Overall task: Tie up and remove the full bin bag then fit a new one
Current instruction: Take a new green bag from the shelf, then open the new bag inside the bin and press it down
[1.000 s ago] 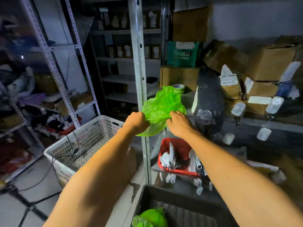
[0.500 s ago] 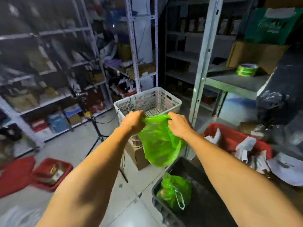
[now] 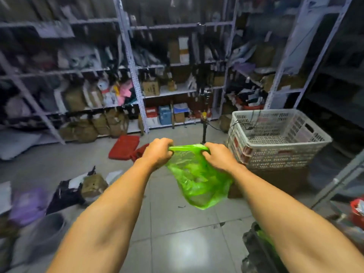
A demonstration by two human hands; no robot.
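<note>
A thin bright green plastic bag [image 3: 197, 182] hangs in the air in front of me, its rim stretched between both hands. My left hand [image 3: 158, 152] grips the rim's left end, and my right hand [image 3: 218, 157] grips the right end. The bag's body sags down and to the right, looking empty. At the bottom right, under my right forearm, a dark bin [image 3: 254, 251] shows with a second green bag [image 3: 265, 239] inside it, mostly hidden by the arm.
A white perforated crate [image 3: 275, 138] stands on a box to the right. Metal shelving [image 3: 137, 79] full of boxes lines the back and left. Red cushions [image 3: 124, 146], a cardboard box [image 3: 93, 185] and dark bags litter the tiled floor at left. A tripod pole [image 3: 203, 107] stands ahead.
My view has swung left, from the shelf and bin toward the open floor. The green bag came down from shelf height and is now pulled wider between both hands.
</note>
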